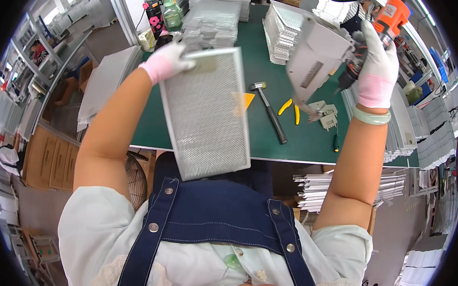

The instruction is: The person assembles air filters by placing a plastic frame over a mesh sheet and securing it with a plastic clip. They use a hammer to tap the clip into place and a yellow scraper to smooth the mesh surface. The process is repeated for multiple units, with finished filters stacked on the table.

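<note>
My left hand, in a white glove with a pink cuff, grips the upper left corner of a framed metal mesh panel. The panel tilts over the front edge of the bench, its lower end close to my apron. On the right, my gloved right hand is closed round an orange and black power tool, whose dark narrow tip points down. Beside that tool is a grey metal plate-like fixture, slightly blurred; how it is supported is hidden.
On the green bench lie a mallet, yellow-handled pliers, a yellow triangular scraper, grey metal parts and a green-handled screwdriver. Stacked mesh panels stand behind. More stacks line the right side.
</note>
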`<control>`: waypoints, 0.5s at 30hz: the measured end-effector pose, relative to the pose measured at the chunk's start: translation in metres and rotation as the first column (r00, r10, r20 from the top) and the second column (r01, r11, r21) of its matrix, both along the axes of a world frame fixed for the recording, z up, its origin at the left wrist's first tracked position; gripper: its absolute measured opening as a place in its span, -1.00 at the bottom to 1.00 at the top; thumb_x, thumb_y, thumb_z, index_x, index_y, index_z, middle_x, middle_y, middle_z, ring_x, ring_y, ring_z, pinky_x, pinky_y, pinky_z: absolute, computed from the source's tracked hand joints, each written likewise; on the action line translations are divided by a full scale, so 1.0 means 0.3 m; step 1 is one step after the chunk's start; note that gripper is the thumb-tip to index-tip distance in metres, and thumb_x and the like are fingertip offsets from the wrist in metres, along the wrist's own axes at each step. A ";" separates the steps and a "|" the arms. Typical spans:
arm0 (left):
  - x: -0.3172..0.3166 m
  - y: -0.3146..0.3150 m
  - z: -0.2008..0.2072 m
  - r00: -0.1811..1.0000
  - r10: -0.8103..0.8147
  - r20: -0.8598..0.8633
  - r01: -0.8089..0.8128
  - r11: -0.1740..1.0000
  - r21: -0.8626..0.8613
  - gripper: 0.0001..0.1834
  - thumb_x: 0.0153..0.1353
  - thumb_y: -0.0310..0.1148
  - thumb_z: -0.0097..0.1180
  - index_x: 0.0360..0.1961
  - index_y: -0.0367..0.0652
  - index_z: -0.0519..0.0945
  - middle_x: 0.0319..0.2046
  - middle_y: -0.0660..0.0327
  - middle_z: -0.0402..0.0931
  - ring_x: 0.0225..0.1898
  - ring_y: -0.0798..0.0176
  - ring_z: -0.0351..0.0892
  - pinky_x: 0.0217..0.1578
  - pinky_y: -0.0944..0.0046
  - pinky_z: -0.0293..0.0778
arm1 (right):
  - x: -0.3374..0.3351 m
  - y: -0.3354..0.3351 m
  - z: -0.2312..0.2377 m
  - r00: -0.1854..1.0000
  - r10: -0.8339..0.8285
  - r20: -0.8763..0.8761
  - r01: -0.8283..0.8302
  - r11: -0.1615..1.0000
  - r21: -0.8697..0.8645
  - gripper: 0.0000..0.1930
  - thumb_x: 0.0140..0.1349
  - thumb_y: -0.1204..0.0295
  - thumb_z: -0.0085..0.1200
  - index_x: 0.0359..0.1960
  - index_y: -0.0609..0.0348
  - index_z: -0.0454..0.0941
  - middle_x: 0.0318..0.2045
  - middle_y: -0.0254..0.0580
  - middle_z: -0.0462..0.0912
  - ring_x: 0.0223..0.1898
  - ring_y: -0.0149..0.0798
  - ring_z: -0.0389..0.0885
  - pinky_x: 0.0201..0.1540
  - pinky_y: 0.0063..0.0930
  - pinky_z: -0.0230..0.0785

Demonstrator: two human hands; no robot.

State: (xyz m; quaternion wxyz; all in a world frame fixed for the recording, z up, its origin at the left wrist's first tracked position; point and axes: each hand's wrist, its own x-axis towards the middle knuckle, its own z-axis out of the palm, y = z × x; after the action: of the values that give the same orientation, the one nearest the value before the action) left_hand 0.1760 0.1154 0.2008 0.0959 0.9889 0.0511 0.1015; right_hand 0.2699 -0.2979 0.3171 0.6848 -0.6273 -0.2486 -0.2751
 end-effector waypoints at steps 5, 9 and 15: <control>-0.238 -0.520 0.262 0.814 -0.558 0.162 0.509 0.819 0.264 -0.74 0.14 -0.34 0.21 -0.17 -0.21 0.55 -0.27 -0.01 0.47 -0.18 -0.09 0.56 -0.13 0.05 0.51 | 0.049 -0.124 -0.061 0.955 -0.295 0.027 0.296 0.953 -0.072 -0.65 0.18 0.23 0.35 -0.18 0.22 0.58 -0.42 -0.39 0.65 -0.45 -0.57 0.52 -0.34 -0.62 0.38; -0.396 -0.667 0.069 0.784 -0.618 -0.056 0.620 0.784 0.026 -0.85 0.13 -0.35 0.23 -0.39 -0.14 0.50 -0.47 0.10 0.47 -0.46 -0.02 0.57 -0.42 0.09 0.51 | 0.078 -0.081 -0.175 0.938 -0.311 0.155 0.335 0.928 -0.161 -0.72 0.21 0.28 0.33 -0.22 0.20 0.59 -0.43 -0.40 0.65 -0.49 -0.57 0.54 -0.40 -0.63 0.39; -0.445 -0.707 -0.010 0.800 -0.600 -0.015 0.599 0.800 -0.017 -0.82 0.10 -0.34 0.27 -0.43 -0.11 0.49 -0.52 0.15 0.47 -0.48 0.00 0.56 -0.45 0.10 0.48 | -0.095 0.136 -0.230 0.998 0.005 0.062 -0.012 0.993 0.119 -0.82 0.29 0.35 0.20 -0.19 0.16 0.57 -0.42 -0.44 0.58 -0.41 -0.56 0.47 -0.29 -0.63 0.34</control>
State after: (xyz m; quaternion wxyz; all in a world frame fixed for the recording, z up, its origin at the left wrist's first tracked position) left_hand 0.0426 -0.0966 0.1978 0.1282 0.9548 -0.2624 0.0559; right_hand 0.2415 -0.2571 0.2480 0.7141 -0.5755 -0.2555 -0.3059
